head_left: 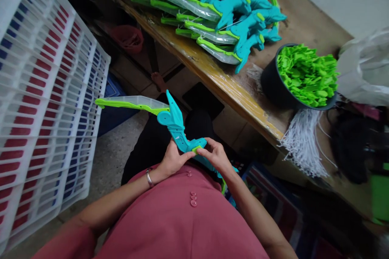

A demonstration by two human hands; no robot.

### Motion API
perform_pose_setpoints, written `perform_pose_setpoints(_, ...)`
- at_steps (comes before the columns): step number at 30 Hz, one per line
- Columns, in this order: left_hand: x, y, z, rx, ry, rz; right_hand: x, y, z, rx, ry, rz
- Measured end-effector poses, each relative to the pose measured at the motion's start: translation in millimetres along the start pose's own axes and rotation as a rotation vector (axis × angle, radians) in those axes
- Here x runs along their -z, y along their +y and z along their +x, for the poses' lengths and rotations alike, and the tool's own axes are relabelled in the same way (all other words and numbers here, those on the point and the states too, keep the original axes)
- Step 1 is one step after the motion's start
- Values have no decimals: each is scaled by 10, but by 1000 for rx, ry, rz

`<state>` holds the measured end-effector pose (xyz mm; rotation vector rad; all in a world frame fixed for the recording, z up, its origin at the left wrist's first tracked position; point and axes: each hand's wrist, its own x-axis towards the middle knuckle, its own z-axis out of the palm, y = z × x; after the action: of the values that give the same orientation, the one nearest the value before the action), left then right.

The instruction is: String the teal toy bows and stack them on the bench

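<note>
A teal plastic toy piece (176, 125) is held in front of my lap, its long lime-green and clear arm (136, 103) pointing left. My left hand (174, 162) is closed around the lower teal part, its thumb reaching to a small lime-green piece (197, 149) at the end. On the other side, the thumb and fingers of my right hand (216, 154) pinch that same end, the thumb against the green piece. Whether the green piece is fully seated, I cannot tell. More teal and green plastic shows partly hidden behind my right forearm.
On the wooden table (249, 107) lies a stack of similar teal and green toy pieces (212, 12). A dark bucket (270, 79) holds many small green pieces (306, 73). White strings (304, 141) hang over the table edge. A white slatted crate (69, 89) stands at left.
</note>
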<state>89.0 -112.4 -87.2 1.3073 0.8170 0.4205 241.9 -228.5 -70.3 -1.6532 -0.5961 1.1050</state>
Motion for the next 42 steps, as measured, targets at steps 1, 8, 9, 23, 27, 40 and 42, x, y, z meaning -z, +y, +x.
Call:
perform_pose_setpoints(1,-15,5,3,-12,4,6,5,-5,5,5,-2,2)
perform_pose_setpoints(8,-70,15,85,-52,90,4,-8,48,63,47,24,-23)
perform_pose_setpoints(9,-56,7,99,-49,74,9,-29,59,57,61,43,-43)
perform_pose_setpoints(23,32,-222,150,400,-182,-305,374,32,-422,289,374,-458)
perform_pose_setpoints(27,21,-214,187,440,-155,-338,919,-263,-409,378,551,-576)
perform_pose_setpoints(40,56,-29,52,476,-40,-708,2790,-1681,889,70,800,-1290)
perform_pose_setpoints(42,53,29,43,415,-83,-750,2807,-1701,957,-13,745,-1383)
